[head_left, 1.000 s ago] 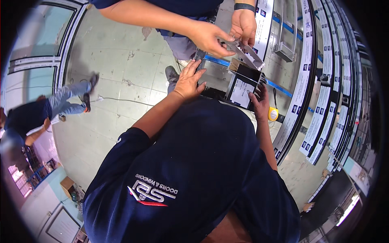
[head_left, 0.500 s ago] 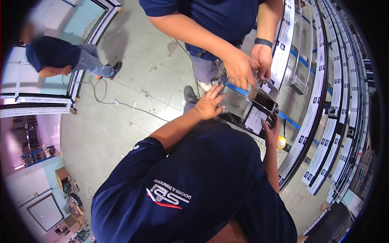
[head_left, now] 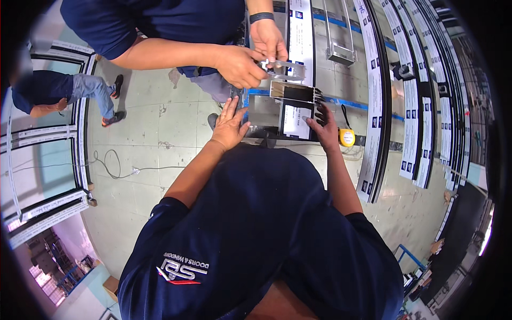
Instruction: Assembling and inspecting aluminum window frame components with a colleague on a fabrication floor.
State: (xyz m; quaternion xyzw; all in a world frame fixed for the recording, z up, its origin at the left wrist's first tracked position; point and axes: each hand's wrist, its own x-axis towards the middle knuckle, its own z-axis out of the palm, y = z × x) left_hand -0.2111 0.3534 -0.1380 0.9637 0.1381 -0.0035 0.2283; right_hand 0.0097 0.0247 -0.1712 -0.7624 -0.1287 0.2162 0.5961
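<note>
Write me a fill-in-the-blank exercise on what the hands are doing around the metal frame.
1. The left hand lies ____ on the frame, fingers spread.
2. The right hand touches the frame's ____ side.
3. A co-worker's hands hold a small ____ bracket above the frame.
4. The tape measure beside the right hand is ____.

Missing words: flat; right; metal; yellow

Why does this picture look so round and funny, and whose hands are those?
A camera sits on a worker's head and looks down through a round lens, which bends straight lines. The big dark blue shape is that worker's own shirt. Their left hand lies flat on a metal frame piece, fingers open. Their right hand rests against its other side. The hands at the top belong to a second person, who pinches a small metal bracket above the frame. A yellow tape measure lies close by. Long metal bars lie in rows to the right.
</note>
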